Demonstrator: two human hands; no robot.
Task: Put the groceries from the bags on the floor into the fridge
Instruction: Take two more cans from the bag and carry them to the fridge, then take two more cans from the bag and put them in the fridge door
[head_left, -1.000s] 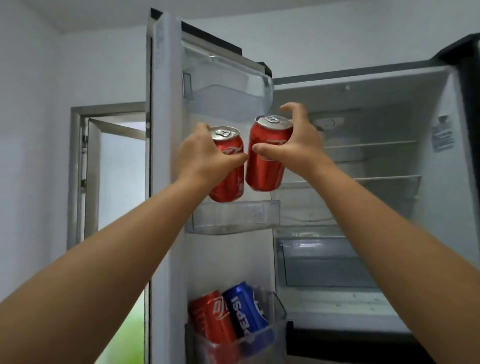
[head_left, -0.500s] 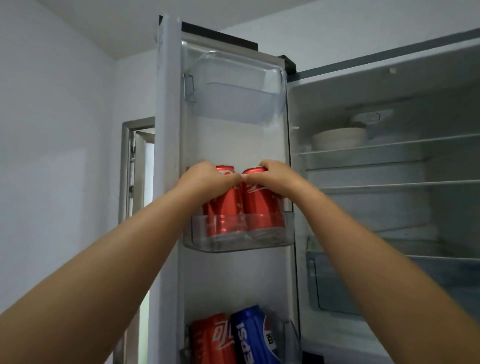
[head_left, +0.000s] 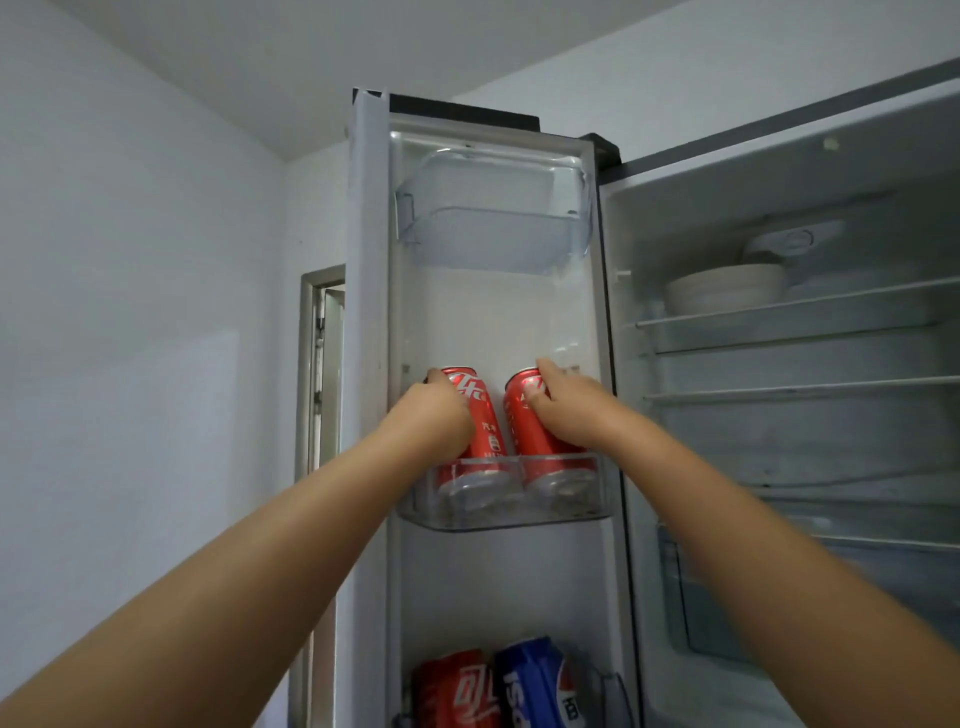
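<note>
Two red cola cans stand upright in the clear middle door shelf (head_left: 506, 512) of the open fridge door. My left hand (head_left: 434, 415) grips the left can (head_left: 480, 426) from its left side. My right hand (head_left: 563, 410) grips the right can (head_left: 530, 431) from its right side. The cans stand a small gap apart, their bases behind the shelf's front wall. Each hand hides part of its can.
A clear lidded bin (head_left: 493, 223) sits at the top of the door. The bottom door shelf holds a red can (head_left: 454, 691) and a blue Pepsi can (head_left: 540, 686). Inside the fridge, white bowls (head_left: 724, 288) sit on the top wire shelf (head_left: 789, 312). A doorway (head_left: 322, 364) lies left.
Both hands lowered the two cans from in front of the door into the middle door shelf, then drew them slightly apart. My view tilted upward.
</note>
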